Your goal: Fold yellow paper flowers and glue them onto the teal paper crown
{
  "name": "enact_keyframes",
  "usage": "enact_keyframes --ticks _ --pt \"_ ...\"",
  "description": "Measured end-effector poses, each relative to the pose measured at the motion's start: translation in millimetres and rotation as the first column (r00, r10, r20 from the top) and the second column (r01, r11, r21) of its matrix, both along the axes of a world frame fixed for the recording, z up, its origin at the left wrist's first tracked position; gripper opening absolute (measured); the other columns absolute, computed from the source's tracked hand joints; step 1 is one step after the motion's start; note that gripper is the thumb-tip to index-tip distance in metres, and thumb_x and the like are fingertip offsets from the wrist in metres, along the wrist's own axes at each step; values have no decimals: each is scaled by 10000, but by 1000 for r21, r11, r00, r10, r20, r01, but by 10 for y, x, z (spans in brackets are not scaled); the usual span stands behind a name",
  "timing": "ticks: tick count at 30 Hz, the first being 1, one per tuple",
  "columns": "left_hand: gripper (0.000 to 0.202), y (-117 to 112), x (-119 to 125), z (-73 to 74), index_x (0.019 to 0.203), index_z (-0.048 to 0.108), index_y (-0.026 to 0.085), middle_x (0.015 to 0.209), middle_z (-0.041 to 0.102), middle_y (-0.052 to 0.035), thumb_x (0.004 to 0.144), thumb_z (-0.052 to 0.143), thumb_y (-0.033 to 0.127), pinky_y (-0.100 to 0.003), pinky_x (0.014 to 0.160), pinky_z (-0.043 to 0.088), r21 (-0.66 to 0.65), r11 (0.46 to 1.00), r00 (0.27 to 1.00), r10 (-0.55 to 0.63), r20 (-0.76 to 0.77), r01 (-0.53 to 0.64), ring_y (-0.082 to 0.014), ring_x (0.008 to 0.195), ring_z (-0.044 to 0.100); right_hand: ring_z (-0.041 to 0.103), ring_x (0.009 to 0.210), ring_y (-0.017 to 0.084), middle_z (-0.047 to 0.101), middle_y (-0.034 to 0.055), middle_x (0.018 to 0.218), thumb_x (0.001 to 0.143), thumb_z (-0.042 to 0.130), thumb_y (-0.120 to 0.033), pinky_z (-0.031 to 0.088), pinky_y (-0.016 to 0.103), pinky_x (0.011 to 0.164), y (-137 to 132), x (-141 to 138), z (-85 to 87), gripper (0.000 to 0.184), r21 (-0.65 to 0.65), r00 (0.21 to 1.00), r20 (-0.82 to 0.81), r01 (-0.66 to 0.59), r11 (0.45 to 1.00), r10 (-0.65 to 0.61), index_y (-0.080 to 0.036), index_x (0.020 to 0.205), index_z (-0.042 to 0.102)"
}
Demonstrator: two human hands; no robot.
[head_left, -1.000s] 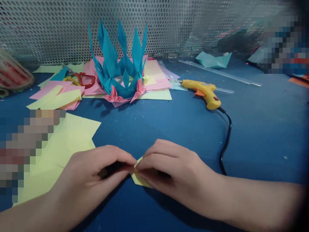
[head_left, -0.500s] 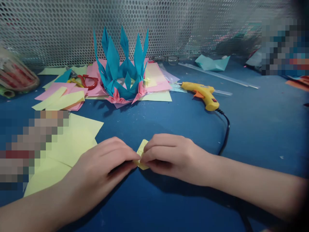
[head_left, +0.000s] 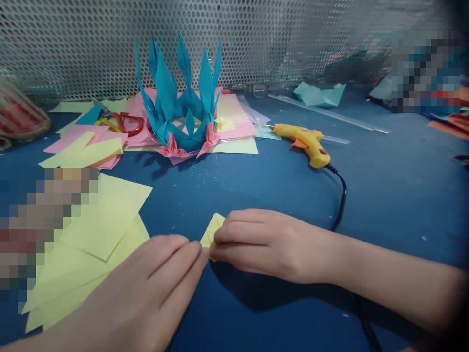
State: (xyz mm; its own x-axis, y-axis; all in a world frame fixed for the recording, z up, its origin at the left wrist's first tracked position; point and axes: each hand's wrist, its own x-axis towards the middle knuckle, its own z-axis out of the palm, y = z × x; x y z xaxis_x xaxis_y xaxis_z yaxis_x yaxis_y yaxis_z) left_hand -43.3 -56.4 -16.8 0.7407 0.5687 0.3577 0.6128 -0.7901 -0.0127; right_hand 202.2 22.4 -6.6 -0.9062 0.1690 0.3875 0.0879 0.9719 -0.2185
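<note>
A small piece of folded yellow paper (head_left: pixel 211 230) with crease lines lies between my hands on the blue table. My right hand (head_left: pixel 269 242) covers its right part, fingers bent together and pinching its edge. From the lower left, my left hand (head_left: pixel 161 274) reaches in, thumb and forefinger pressed together at the paper's lower left corner. The fingertips of both hands nearly meet there. Under and beside my left forearm spreads a pile of pale yellow paper sheets (head_left: pixel 98 220).
Farther back stands a blue folded-paper crown (head_left: pixel 188 129) with pink paper pieces, on coloured sheets. Left of it lie red-handled scissors (head_left: pixel 130 124). A yellow glue gun (head_left: pixel 302 142) trails a black cord (head_left: pixel 343 200) toward my right forearm. A perforated metal panel (head_left: pixel 249 44) closes the back.
My left hand has moved lower and turned, its fingers now flatter and closer together at the paper's corner. My right hand has dipped slightly. The whole view has shifted a little.
</note>
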Motion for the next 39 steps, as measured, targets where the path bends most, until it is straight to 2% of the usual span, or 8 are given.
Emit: enact_keyframes --ticks 3,6,12,17,25,30,34,39 --pt "487 -155 3 -118 1371 576 160 1240 710 -89 936 402 29 -398 1047 455 1 998 998 56 27 -56 -278 1168 618 567 807 157 709 85 913 1049 400 -129 504 274 775 17 18 6 334 10 1000 -6 -20 1000 20 -88 981 724" --pt "548 -222 14 -172 1410 545 175 1235 717 -69 922 375 -6 -382 1052 439 26 996 995 83 49 -85 -258 1139 633 568 825 170 723 95 933 1022 454 -105 502 280 793 33 27 6 281 -34 999 -28 -32 999 32 -57 1008 731" --pt "553 -190 36 -126 1385 566 164 1195 740 -46 904 375 -30 -349 1043 411 66 996 997 59 55 -63 -232 1085 637 568 829 162 729 107 953 979 531 -79 499 264 799 30 29 -4 215 -160 998 -56 -44 986 36 -46 1001 742" --pt "547 -186 78 -123 1428 483 123 1151 758 -42 923 341 -33 -334 1049 398 93 994 998 60 13 -61 -204 1067 629 576 866 169 743 111 992 967 540 -58 500 268 858 52 32 5 211 -213 997 -51 -71 974 61 -33 1025 741" --pt "408 -145 110 -106 1203 609 145 1119 738 -48 960 318 -6 -377 1091 336 153 988 999 37 -29 -32 -223 1059 585 605 924 186 730 141 1029 958 541 -60 507 291 916 87 82 1 240 -339 994 -53 -111 934 99 -12 1095 733" --pt "420 -101 113 -84 1207 622 187 1113 722 -42 986 292 52 -392 1007 352 90 996 995 36 -91 -28 -240 1036 573 662 940 128 696 126 1044 917 568 -41 523 188 878 117 103 2 245 -567 995 -89 -18 824 -39 -41 1086 744" --pt "346 -66 120 -68 1157 672 198 1191 708 -44 998 373 127 -394 1027 345 83 996 994 -21 -107 30 -245 1095 549 655 878 122 655 112 1014 936 585 -98 535 185 800 144 77 -23 239 -534 980 -49 137 834 -192 -61 1114 740" --pt "332 -48 100 -45 1092 706 218 1210 718 -18 985 409 112 -361 1073 326 70 995 994 -63 -94 70 -216 1148 533 640 865 143 617 111 995 948 574 -108 533 227 783 114 34 -49 235 -521 980 -15 160 838 -197 -60 1101 746"
